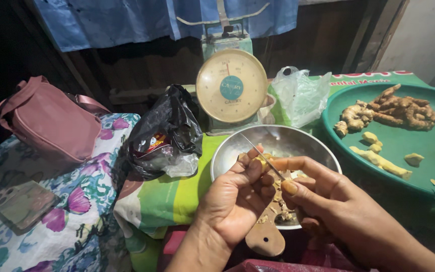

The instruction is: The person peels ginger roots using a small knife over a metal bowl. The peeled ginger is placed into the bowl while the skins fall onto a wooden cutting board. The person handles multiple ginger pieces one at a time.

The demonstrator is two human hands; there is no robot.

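Note:
My left hand (237,194) pinches a small yellow piece of ginger (263,160) over a metal bowl (227,151). My right hand (328,196) grips a thin knife (262,156), its blade laid against the ginger piece and pointing up-left. Peel scraps lie in the bowl beneath my hands. A wooden handle (265,236) sticks out below the bowl's near rim. To the right, a large green tray (404,146) carries unpeeled ginger roots (393,111) and a few peeled yellow pieces (381,161).
A dial kitchen scale (231,86) stands behind the bowl. A black plastic bag (164,133) lies at its left, a clear bag (300,95) at its right. Further left on floral cloth sit a pink handbag (51,121) and a phone (23,202).

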